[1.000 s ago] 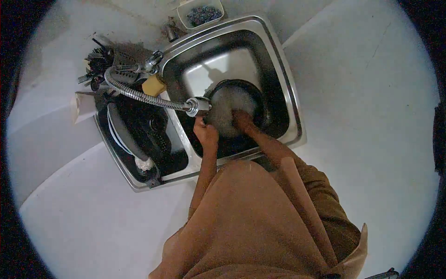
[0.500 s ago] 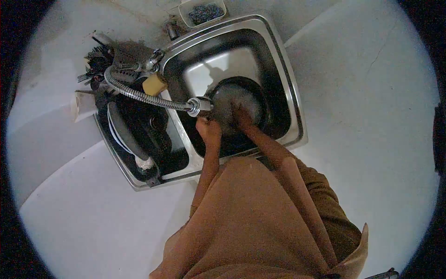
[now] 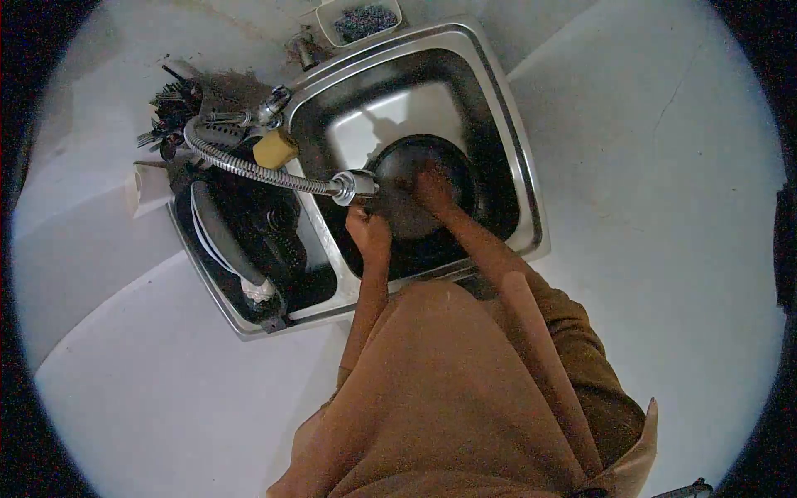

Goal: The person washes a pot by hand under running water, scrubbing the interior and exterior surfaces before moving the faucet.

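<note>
A dark round pan (image 3: 448, 162) sits tilted in the right basin of a steel double sink (image 3: 523, 178). My left hand (image 3: 368, 231) grips the pan's near rim, just below the sprayer head (image 3: 353, 186) of a flexible metal hose (image 3: 241, 166). My right hand (image 3: 433, 189) rests inside the pan, pressed flat on its inner surface. I cannot tell whether it holds a sponge or cloth.
The left basin (image 3: 249, 249) holds plates and dark cookware. A yellow sponge (image 3: 276, 149) lies on the sink divider, a cutlery holder (image 3: 178, 112) stands at far left, and a small tray (image 3: 361, 21) with a scourer sits behind the sink. White counter (image 3: 664, 207) surrounds everything.
The foamy water in the pan has cleared, leaving a dark surface. My right hand has shifted slightly up inside the pan. My left hand stays at the rim.
</note>
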A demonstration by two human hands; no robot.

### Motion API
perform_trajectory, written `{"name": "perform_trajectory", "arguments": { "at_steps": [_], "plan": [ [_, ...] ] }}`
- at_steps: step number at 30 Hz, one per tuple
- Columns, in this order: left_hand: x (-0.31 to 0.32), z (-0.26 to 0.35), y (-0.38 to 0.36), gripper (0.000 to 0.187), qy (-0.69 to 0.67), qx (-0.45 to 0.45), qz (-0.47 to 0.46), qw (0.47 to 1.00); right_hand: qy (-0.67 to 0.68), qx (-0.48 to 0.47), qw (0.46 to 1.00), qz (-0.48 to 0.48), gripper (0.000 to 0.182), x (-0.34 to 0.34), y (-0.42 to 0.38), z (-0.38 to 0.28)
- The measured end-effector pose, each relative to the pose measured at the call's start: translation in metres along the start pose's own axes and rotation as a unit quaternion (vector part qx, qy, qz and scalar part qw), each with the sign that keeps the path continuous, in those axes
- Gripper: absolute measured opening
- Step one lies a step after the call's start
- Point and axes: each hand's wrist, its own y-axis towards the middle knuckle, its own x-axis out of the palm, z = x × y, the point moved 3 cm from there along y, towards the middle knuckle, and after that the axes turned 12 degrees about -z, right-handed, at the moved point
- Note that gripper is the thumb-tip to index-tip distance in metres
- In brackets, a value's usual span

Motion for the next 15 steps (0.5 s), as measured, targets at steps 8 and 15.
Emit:
{"name": "perform_trajectory", "arguments": {
  "at_steps": [8,15],
  "plan": [
    [0.010,-0.039,0.005,0.032,-0.021,0.022,-0.067,0.997,-0.042,-0.048,0.996,0.056,0.065,0.049,-0.029,0.006],
    [0.004,-0.006,-0.004,0.028,0.022,0.020,-0.009,1.000,-0.022,-0.061,0.997,-0.032,0.038,0.019,-0.034,0.013]
  ]
}}
